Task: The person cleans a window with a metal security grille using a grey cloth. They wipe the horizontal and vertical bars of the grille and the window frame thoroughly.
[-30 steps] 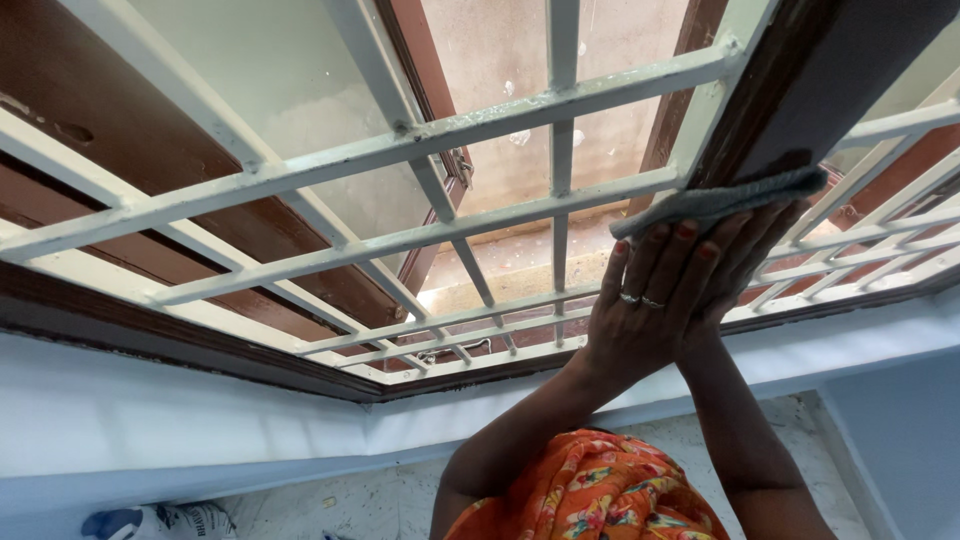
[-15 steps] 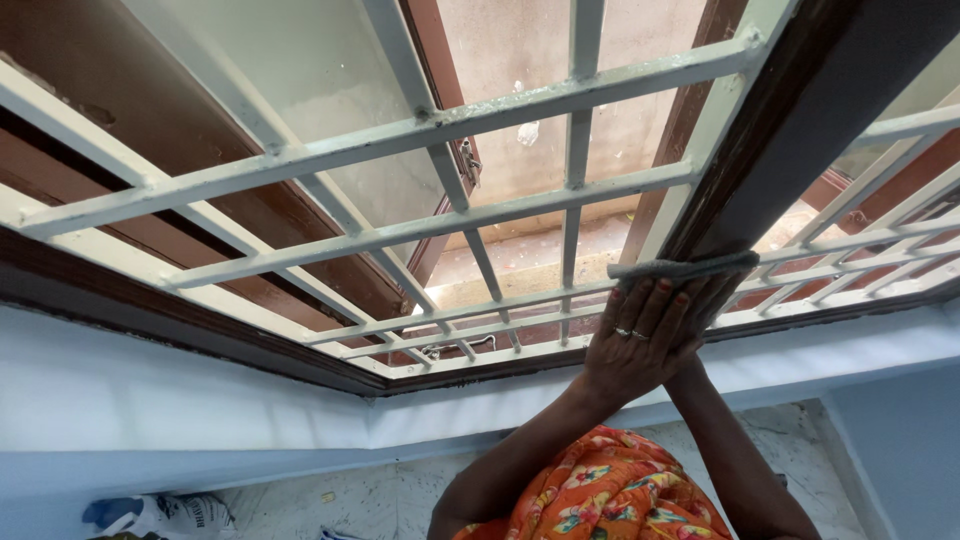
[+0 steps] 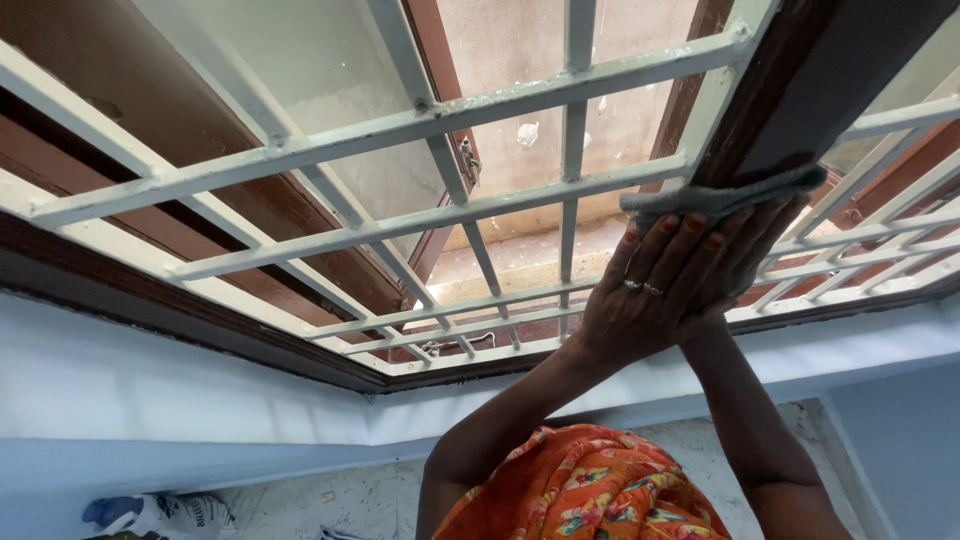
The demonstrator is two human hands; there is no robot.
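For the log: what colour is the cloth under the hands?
Grey cloth, head view.

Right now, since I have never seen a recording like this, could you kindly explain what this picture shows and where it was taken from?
The single picture comes from a camera worn on a person's head, facing a window. There is no machine, only two bare hands. The left hand, wearing rings, lies over the right hand, and together they press a grey cloth against the dark brown window frame. A pale painted grille crosses the window. Below it is a white ledge, and an orange flowered garment shows at the bottom.
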